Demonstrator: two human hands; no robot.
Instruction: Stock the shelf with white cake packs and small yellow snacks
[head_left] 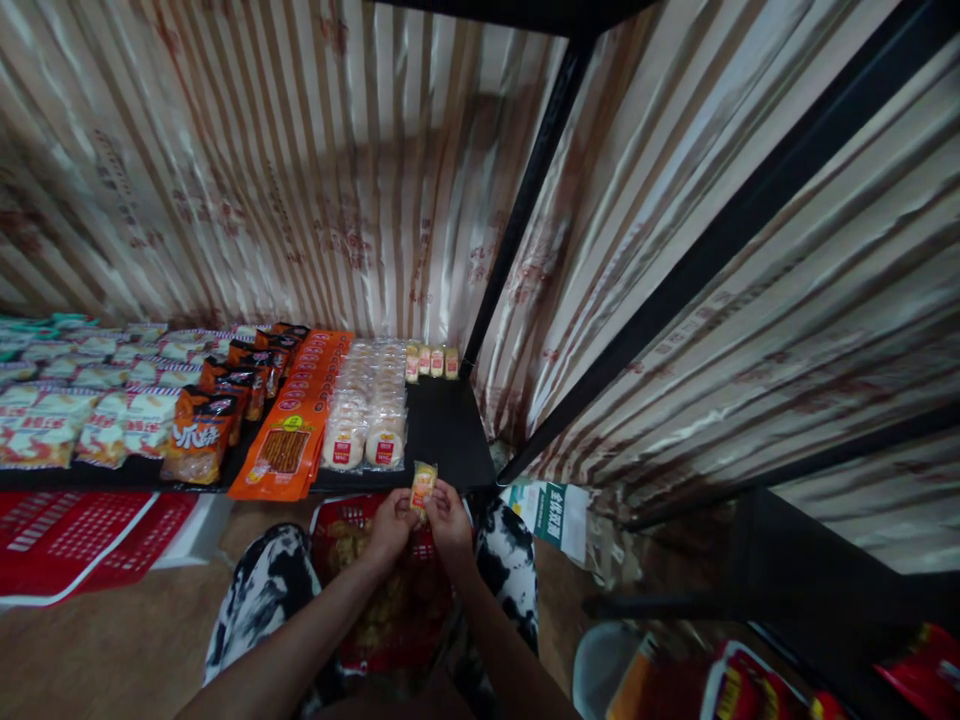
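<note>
A small wrapped snack packet [423, 486], yellowish with a red label, is pinched upright between both hands at the shelf's front edge. My left hand [393, 528] has its fingers closed on the packet's left side. On its right side, my right hand [449, 520] grips it too. Below the hands a red basket [322, 515] sits between my knees, with several yellowish packets [356, 590] inside. Similar small packets [431, 361] stand in a row at the back of the black shelf [446, 425]. Left of them are clear-wrapped round biscuits [365, 420] in two columns.
Orange snack bags [289, 430], dark-orange bags [199, 435] and white bags [45, 425] line the shelf leftward. Another red basket [82, 540] is below at left. Black posts [529, 200] and a striped curtain [337, 170] stand behind. Red packages [750, 685] lie at lower right.
</note>
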